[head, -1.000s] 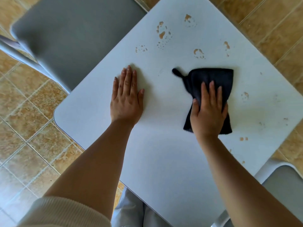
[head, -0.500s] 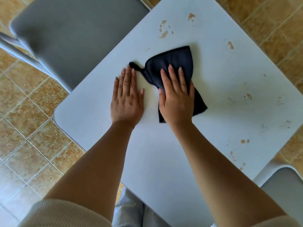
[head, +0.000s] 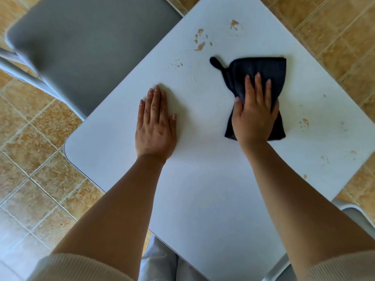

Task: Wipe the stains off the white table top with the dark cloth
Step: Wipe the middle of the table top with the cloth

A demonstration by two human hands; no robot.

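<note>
The white table top (head: 203, 199) fills the middle of the view. The dark cloth (head: 261, 72), with a small loop at its left corner, lies on the table's right half. My right hand (head: 254, 116) presses flat on the cloth's near part, fingers spread over it. My left hand (head: 155, 126) rests palm down on bare table to the left, holding nothing. Brown stains (head: 200, 40) sit beyond the cloth near the far edge, with a faint wet patch (head: 177, 64) to their left. More brown spots (head: 304, 122) lie right of the cloth.
A grey chair seat (head: 81, 47) stands at the table's far left side on the tan tiled floor (head: 30, 159). Part of another grey chair (head: 361, 218) shows at the lower right. My pale trouser legs (head: 160, 264) show under the near edge.
My right hand has swept the cloth from beside my left hand back to the right. A wet smear trails where it passed. My left hand has stayed in place.
</note>
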